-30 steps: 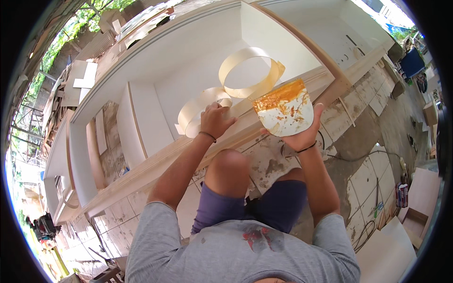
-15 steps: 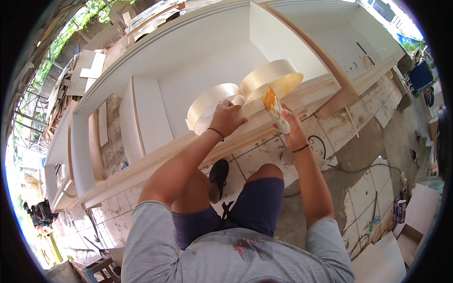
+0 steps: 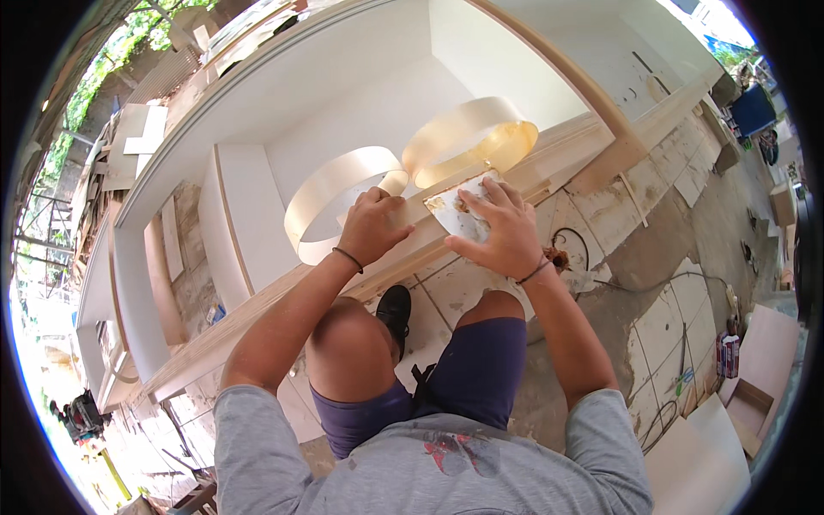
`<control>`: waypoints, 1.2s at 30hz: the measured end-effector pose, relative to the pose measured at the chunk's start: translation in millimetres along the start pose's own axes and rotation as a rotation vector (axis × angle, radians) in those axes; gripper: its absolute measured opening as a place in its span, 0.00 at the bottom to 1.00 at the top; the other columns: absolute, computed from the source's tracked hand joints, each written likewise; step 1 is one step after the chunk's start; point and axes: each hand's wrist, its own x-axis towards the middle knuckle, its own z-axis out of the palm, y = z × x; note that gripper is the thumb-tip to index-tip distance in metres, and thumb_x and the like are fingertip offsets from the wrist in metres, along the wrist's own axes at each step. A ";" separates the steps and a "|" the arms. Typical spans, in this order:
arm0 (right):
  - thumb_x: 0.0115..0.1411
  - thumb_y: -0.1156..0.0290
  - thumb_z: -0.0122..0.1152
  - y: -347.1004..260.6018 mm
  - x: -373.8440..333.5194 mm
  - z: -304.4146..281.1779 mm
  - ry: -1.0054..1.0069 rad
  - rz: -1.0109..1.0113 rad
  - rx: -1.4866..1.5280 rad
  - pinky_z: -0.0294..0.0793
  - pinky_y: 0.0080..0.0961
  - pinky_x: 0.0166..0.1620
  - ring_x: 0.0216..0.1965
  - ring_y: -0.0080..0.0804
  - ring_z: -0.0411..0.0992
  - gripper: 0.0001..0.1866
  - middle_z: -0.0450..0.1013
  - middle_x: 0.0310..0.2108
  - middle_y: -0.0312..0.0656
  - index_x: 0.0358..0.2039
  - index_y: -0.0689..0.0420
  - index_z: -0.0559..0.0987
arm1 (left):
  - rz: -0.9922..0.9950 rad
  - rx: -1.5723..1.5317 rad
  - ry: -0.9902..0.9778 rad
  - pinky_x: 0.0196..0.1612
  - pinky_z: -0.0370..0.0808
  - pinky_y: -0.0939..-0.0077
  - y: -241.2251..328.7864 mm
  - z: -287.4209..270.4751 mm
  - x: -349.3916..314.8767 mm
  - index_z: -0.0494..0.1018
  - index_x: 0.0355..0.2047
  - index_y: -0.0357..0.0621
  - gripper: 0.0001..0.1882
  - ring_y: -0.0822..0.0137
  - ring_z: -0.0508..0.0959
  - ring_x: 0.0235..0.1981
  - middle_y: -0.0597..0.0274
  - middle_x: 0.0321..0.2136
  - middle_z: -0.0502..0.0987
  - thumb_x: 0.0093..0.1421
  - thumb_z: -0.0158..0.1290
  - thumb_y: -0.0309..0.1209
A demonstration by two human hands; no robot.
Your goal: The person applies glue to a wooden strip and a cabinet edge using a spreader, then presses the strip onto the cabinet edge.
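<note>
I see my left hand (image 3: 371, 225) closed down on the pale edge-banding strip (image 3: 343, 184), pinning it against the front edge of the white cabinet (image 3: 283, 112) lying on its side. My right hand (image 3: 502, 230) lies flat, fingers spread, pressing a glue-smeared scraper card (image 3: 459, 210) onto that same wooden edge just beside the left. Behind both hands the strip springs up in 2 loose loops inside the cabinet. I judge the main risk is those loops: they look springy, so if the left grip eases the strip could lift or skew off the edge. Wet glue could also smear my fingers or drip onto the tiled floor (image 3: 652, 283).
</note>
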 end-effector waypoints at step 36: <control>0.41 0.38 0.65 5.5 38.0 -12.6 -0.213 0.105 -0.303 0.49 0.68 0.61 0.68 0.54 0.51 0.41 0.58 0.64 0.55 0.56 0.43 0.76 | 0.028 -0.079 0.066 0.52 0.67 0.60 7.0 14.7 1.7 0.76 0.44 0.38 0.25 0.52 0.70 0.49 0.52 0.43 0.72 0.47 0.62 0.37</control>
